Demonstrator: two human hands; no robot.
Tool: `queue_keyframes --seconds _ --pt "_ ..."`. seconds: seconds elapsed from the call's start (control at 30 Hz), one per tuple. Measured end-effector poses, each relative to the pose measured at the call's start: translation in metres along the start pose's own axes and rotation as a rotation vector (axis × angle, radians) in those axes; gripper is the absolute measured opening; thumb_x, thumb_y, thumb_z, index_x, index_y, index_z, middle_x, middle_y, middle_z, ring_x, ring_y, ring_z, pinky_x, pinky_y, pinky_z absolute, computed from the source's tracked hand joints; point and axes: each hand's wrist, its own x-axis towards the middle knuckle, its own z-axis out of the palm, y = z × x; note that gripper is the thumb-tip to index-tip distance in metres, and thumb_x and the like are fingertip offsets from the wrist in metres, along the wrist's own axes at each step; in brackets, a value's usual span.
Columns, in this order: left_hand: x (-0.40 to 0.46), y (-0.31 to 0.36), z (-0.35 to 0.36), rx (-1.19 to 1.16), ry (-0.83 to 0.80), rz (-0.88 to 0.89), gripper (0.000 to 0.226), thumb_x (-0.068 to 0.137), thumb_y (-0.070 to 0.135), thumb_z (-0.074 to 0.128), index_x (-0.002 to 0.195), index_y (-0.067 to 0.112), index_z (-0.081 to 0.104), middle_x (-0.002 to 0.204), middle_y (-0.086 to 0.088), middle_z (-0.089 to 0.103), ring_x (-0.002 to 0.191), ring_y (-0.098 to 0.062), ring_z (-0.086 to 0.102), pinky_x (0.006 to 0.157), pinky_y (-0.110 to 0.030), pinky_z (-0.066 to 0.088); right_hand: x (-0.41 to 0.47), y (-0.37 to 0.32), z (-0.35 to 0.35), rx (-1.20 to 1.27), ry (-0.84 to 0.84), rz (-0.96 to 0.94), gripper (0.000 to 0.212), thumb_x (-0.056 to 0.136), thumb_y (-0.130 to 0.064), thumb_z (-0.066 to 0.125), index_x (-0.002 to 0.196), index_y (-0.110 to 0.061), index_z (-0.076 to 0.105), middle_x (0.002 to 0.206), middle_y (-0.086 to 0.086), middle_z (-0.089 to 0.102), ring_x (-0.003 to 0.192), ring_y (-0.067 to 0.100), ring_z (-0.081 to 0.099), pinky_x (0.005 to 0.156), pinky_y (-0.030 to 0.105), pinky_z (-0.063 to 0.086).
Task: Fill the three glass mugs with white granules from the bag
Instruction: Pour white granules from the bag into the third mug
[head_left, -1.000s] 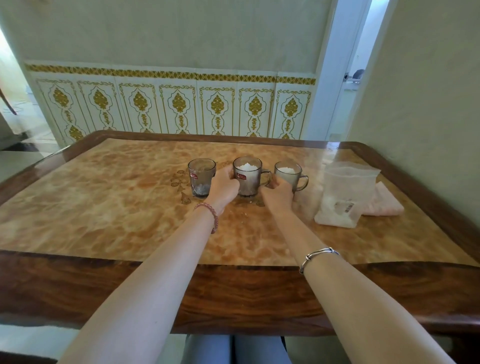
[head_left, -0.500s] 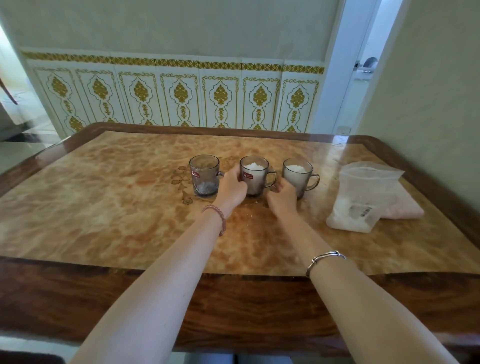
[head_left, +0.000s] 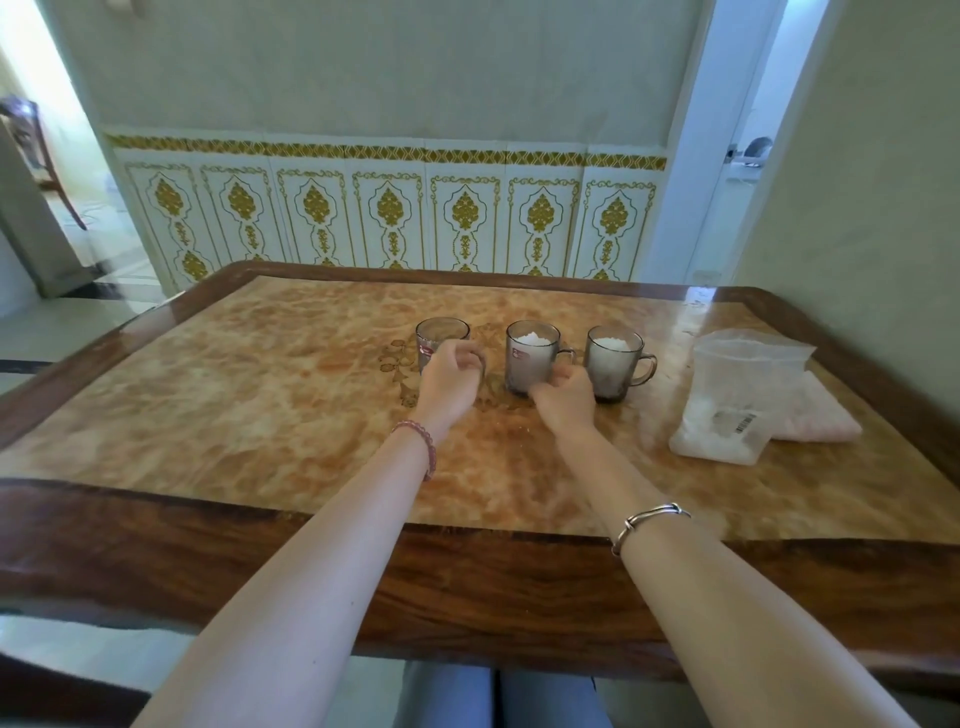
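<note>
Three smoked-glass handled mugs in a row on the marbled brown desk (head_left: 260, 395): left mug (head_left: 441, 338) not visibly filled; middle mug (head_left: 531, 358) and right mug (head_left: 615, 361) heaped with white granules. Clear plastic bag of granules (head_left: 737, 395) stands to their right. Left hand (head_left: 449, 382) fingers curled at the left mug's handle side; right hand (head_left: 566, 397) fingers curled between the middle and right mugs; actual grasp cannot be told

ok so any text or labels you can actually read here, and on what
No text can be read.
Left mug: red and white sticker, too blurred to read.
Middle mug: red and white sticker, too blurred.
Bag: white label with a barcode, print too small to read.
Right mug: no label shows.
</note>
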Motion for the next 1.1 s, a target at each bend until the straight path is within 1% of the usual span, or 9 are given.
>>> queue_keyframes --seconds 0.13,0.3,0.4,0.47,0.6,0.67,0.77,0.93,1.1 --pt "0.0 -0.005 -0.017 -0.018 0.07 -0.03 0.033 0.095 0.003 0.039 0.124 0.015 0.049 0.117 -0.001 0.056 0.082 -0.006 0.05 0.057 -0.02 0.04 -0.008 -0.008 0.011 0.008 0.072 0.019 0.038 0.085 -0.003 0.058 0.121 -0.006 0.049 0.115 0.006 0.055 0.09 0.016 0.048 0.058 0.016 0.038" --pt "0.008 -0.015 -0.03 -0.035 0.176 -0.042 0.028 0.091 0.0 0.043 0.112 0.018 0.042 0.124 -0.01 0.04 0.097 -0.02 0.046 0.063 -0.023 0.042 -0.015 -0.014 0.032 -0.016 0.047 0.005 0.031 0.087 -0.004 0.056 0.118 -0.009 0.05 0.11 0.004 0.053 0.094 0.019 0.051 0.071 0.026 0.037" --pt "0.015 -0.022 -0.033 -0.019 0.16 -0.091 0.03 0.093 0.01 0.049 0.121 0.015 0.039 0.131 -0.011 0.035 0.11 -0.025 0.044 0.087 -0.038 0.048 -0.013 -0.013 0.046 -0.048 -0.053 -0.026 0.044 0.087 -0.004 0.054 0.13 -0.011 0.05 0.121 0.005 0.057 0.095 0.016 0.052 0.072 0.025 0.042" --pt "0.022 -0.027 -0.034 -0.017 0.12 -0.112 0.05 0.092 0.018 0.054 0.136 0.013 0.033 0.14 -0.011 0.031 0.123 -0.027 0.039 0.101 -0.045 0.042 -0.011 -0.011 0.055 -0.079 -0.101 -0.041 0.053 0.087 -0.003 0.053 0.139 -0.012 0.044 0.132 0.006 0.053 0.106 0.019 0.053 0.08 0.029 0.043" --pt "0.032 -0.032 -0.036 -0.05 0.031 -0.125 0.074 0.093 0.017 0.056 0.152 0.02 0.013 0.155 -0.006 0.025 0.14 -0.026 0.03 0.111 -0.048 0.035 -0.005 -0.005 0.066 -0.098 -0.154 -0.065 0.064 0.086 -0.002 0.051 0.147 -0.015 0.036 0.144 0.004 0.048 0.116 0.021 0.054 0.086 0.034 0.049" --pt "0.034 -0.036 -0.035 -0.044 -0.02 -0.131 0.072 0.096 0.016 0.053 0.153 0.022 0.01 0.156 -0.003 0.026 0.141 -0.025 0.029 0.111 -0.043 0.035 -0.003 -0.002 0.069 -0.079 -0.177 -0.066 0.067 0.084 -0.001 0.051 0.147 -0.017 0.037 0.144 0.003 0.048 0.106 0.014 0.053 0.078 0.028 0.048" --pt "0.035 -0.043 -0.031 -0.073 -0.05 -0.098 0.064 0.095 0.011 0.052 0.15 0.026 0.022 0.148 -0.001 0.041 0.133 -0.022 0.042 0.102 -0.039 0.044 -0.001 0.002 0.073 -0.083 -0.218 -0.087 0.071 0.08 0.0 0.05 0.146 -0.021 0.039 0.142 0.0 0.051 0.095 0.008 0.055 0.064 0.017 0.043" --pt "0.029 -0.038 -0.032 -0.101 0.021 -0.082 0.05 0.093 -0.001 0.049 0.139 0.017 0.04 0.134 -0.004 0.053 0.117 -0.018 0.051 0.092 -0.034 0.047 -0.001 0.004 0.067 -0.086 -0.189 -0.1 0.066 0.076 0.002 0.052 0.14 -0.017 0.048 0.129 0.0 0.061 0.114 0.019 0.058 0.087 0.031 0.05" --pt "0.011 -0.026 -0.024 -0.125 0.056 -0.098 0.053 0.091 0.002 0.054 0.14 0.015 0.039 0.128 -0.004 0.055 0.113 -0.017 0.052 0.089 -0.035 0.049 -0.018 -0.008 0.041 -0.043 -0.14 -0.123 0.047 0.08 0.01 0.05 0.118 -0.014 0.064 0.096 -0.004 0.063 0.098 0.018 0.059 0.089 0.036 0.051"
